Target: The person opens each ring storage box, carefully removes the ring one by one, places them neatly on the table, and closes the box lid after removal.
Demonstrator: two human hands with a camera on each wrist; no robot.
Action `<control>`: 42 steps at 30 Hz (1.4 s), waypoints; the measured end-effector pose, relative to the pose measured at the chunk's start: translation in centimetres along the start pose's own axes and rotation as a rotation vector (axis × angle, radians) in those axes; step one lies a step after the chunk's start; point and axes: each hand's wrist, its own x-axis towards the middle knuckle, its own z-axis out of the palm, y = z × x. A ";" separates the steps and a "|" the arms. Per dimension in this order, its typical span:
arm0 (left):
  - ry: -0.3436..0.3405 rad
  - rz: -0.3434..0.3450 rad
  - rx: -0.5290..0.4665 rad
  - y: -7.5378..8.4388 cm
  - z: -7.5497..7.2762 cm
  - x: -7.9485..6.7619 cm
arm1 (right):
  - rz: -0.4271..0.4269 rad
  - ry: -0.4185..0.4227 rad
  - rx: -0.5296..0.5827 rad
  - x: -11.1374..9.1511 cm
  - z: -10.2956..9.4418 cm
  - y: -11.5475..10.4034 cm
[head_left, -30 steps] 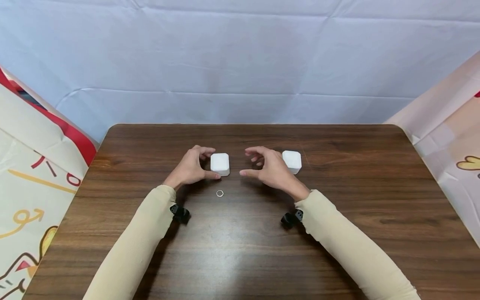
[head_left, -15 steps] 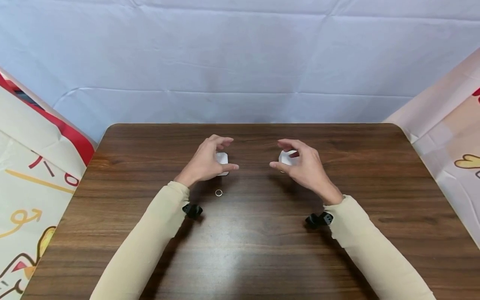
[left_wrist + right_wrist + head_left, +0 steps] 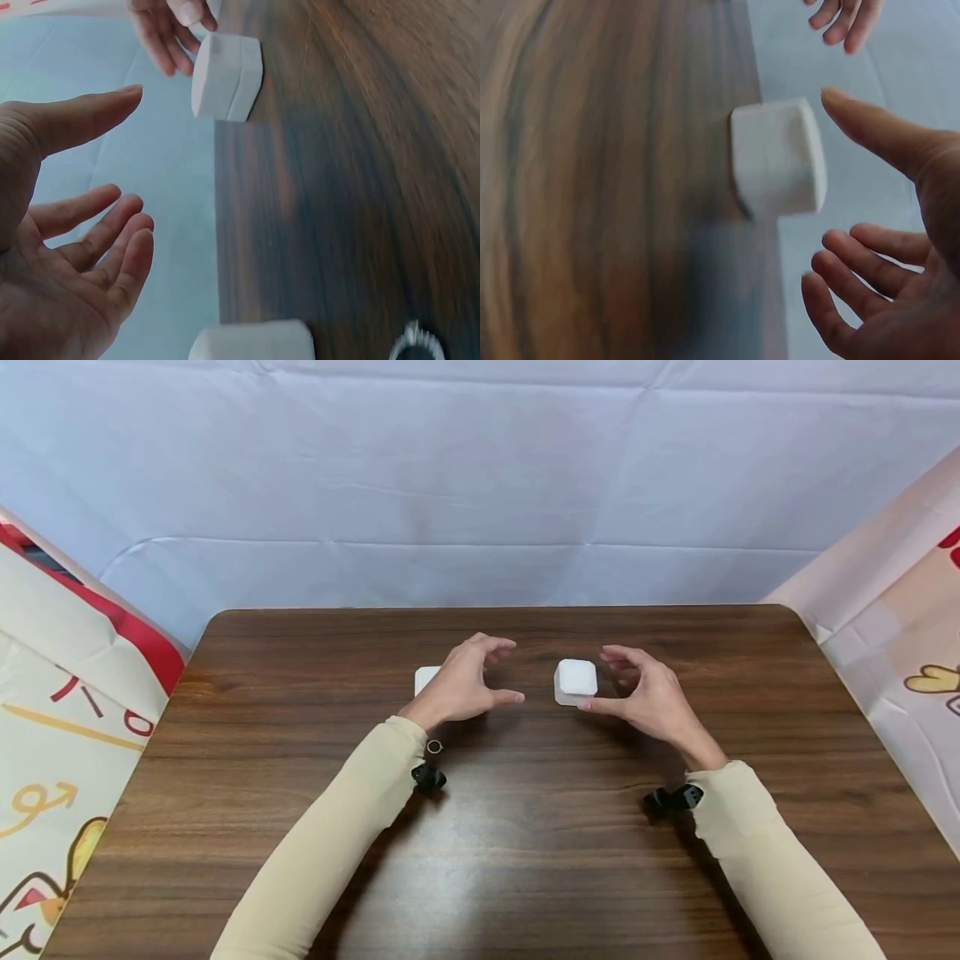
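Observation:
Two small white boxes with rounded corners stand on the brown wooden table (image 3: 525,793). My right hand (image 3: 652,693) is just right of the right box (image 3: 576,678), fingers spread, its thumb tip overlapping the box's front corner in the head view. A seam runs around that box (image 3: 226,79) in the left wrist view. My left hand (image 3: 467,685) hovers between the boxes with thumb and fingers apart, holding nothing. It partly hides the left box (image 3: 425,677) in the head view. Near my left wrist lies a silver ring (image 3: 417,336) with a raised setting.
A pale cloth (image 3: 480,477) hangs behind the table's far edge. Printed sheets (image 3: 67,710) hang at the left and right sides. Black wrist cameras (image 3: 429,778) sit under both sleeves.
Both hands have moved to the right. My left hand has passed from the left box into the gap, and my right hand has crossed over to the right box's far side. Boxes and ring stay put.

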 end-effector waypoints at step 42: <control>-0.062 -0.024 -0.052 0.2 5.5 3.2 | -0.019 -0.225 -0.041 2.5 1.2 3.4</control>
